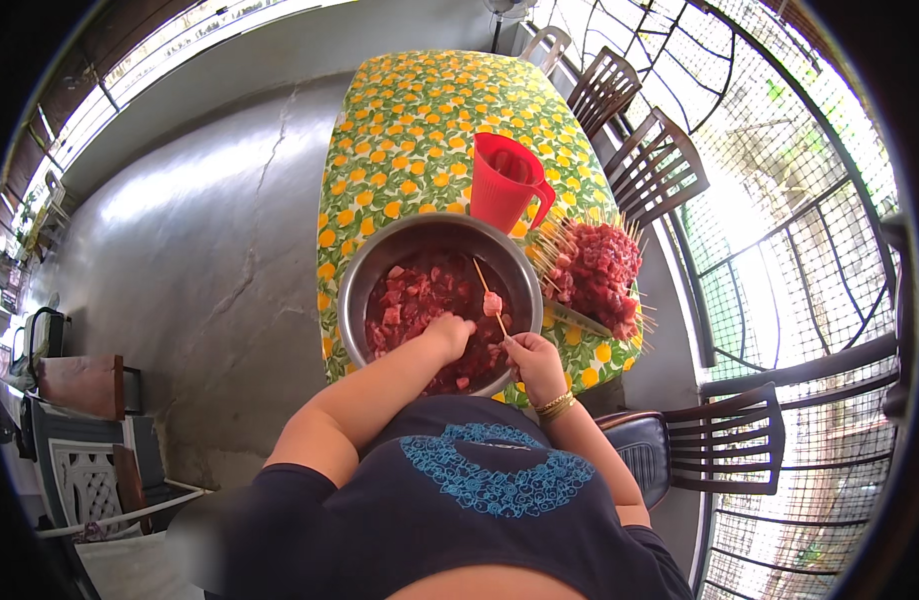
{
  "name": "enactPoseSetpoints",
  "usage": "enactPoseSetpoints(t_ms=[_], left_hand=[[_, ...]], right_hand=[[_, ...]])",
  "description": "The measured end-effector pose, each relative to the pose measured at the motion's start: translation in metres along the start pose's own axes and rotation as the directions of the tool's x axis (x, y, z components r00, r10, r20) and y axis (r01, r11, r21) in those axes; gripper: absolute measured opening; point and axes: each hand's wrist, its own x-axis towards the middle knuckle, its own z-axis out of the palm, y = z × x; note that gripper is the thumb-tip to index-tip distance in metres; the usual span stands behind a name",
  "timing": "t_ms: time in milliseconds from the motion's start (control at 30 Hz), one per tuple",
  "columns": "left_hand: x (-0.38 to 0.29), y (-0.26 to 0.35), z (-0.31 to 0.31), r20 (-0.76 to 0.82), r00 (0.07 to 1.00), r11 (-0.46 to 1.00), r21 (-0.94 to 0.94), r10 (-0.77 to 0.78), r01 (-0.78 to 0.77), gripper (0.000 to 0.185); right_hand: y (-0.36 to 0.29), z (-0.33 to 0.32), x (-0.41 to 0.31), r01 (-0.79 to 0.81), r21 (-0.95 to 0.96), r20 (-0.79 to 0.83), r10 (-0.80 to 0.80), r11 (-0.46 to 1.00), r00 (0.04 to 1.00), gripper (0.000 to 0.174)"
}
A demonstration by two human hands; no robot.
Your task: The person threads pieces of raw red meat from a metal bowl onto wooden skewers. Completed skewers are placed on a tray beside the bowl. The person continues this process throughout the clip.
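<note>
A wide steel bowl (pixel 352 262) holds chunks of raw red meat (pixel 407 292) in dark liquid. My left hand (pixel 450 337) reaches into the bowl, its fingers curled low over the meat; whether they pinch a piece is hidden. At the bowl's right edge, my right hand (pixel 533 363) grips the lower end of a bamboo skewer (pixel 482 274). The skewer tilts up and left over the bowl, with a pale pink piece of meat (pixel 492 304) threaded around its middle. To the right lies a large heap of meat on skewers (pixel 600 262).
A red plastic pitcher (pixel 497 187) stands behind the bowl on the table's fruit-patterned cloth (pixel 399 127). A flat blade (pixel 577 318) lies between bowl and heap. Wooden chairs (pixel 654 169) line the right side; a padded chair (pixel 636 450) is near my right arm.
</note>
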Motion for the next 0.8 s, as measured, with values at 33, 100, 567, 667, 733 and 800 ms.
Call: enactPoseSetpoints(t_ms=[33,100,567,667,733,800], left_hand=[[0.001,-0.001,0.002,0.053,0.996,0.991,-0.110,-0.074,0.080,0.026],[0.000,-0.006,0.000,0.236,0.952,0.894,-0.357,-0.195,0.271,0.032],[-0.020,-0.040,-0.094,-0.026,0.941,-0.422,-0.889,-0.339,-0.177,0.046],[-0.024,-0.036,-0.102,-0.062,0.936,-0.463,-0.857,-0.347,-0.228,0.045],[-0.025,-0.037,-0.108,-0.068,0.937,-0.517,-0.819,-0.341,-0.248,0.041],[-0.026,-0.039,-0.114,-0.040,0.939,-0.588,-0.771,-0.342,-0.247,0.036]], right_hand=[[-0.001,0.000,-0.001,-0.001,0.001,-0.008,0.001,1.000,1.000,0.016],[-0.003,-0.001,-0.005,0.028,-0.033,-0.001,-0.029,0.999,1.000,0.017],[-0.012,0.022,-0.029,0.339,-0.569,0.180,-0.289,0.749,0.940,0.020],[-0.021,0.026,-0.033,0.391,-0.609,0.230,-0.318,0.690,0.920,0.019],[-0.022,0.030,-0.034,0.439,-0.607,0.230,-0.382,0.662,0.895,0.015],[-0.023,0.031,-0.034,0.477,-0.612,0.242,-0.425,0.631,0.872,0.014]])
